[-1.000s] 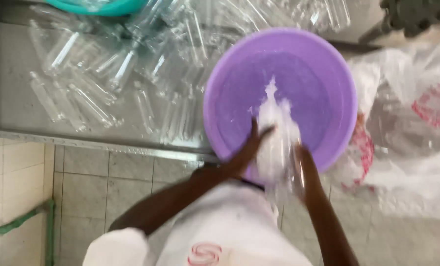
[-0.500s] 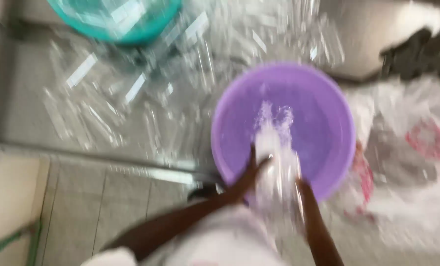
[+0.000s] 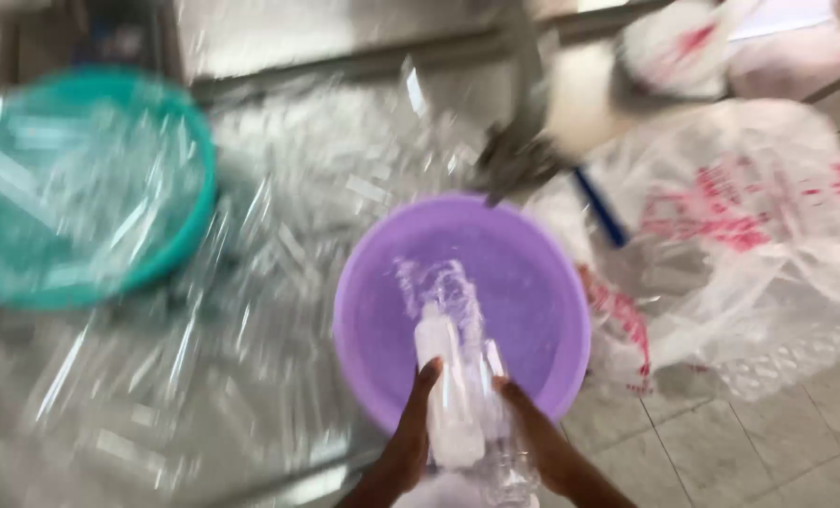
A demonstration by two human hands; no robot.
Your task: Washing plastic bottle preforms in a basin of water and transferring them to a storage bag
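Both my hands grip a clear plastic bottle (image 3: 451, 395) with foamy white water in it, held lengthwise over the near rim of a purple basin (image 3: 533, 282). My left hand (image 3: 410, 437) holds the bottle's left side and my right hand (image 3: 542, 442) its right side. Water splashes up inside the basin just beyond the bottle's far end. The whole view is blurred by motion.
A teal basin (image 3: 170, 240) with clear bottles in it stands at the far left. Several clear plastic bottles (image 3: 203, 376) lie heaped on the grey surface around both basins. Clear plastic bags with red print (image 3: 749, 216) lie to the right, tiled floor (image 3: 749, 442) below them.
The view has swung up and to the left, so the purple basin now sits lower and the teal basin is fully in sight. My hands stay on the bottle over the basin.
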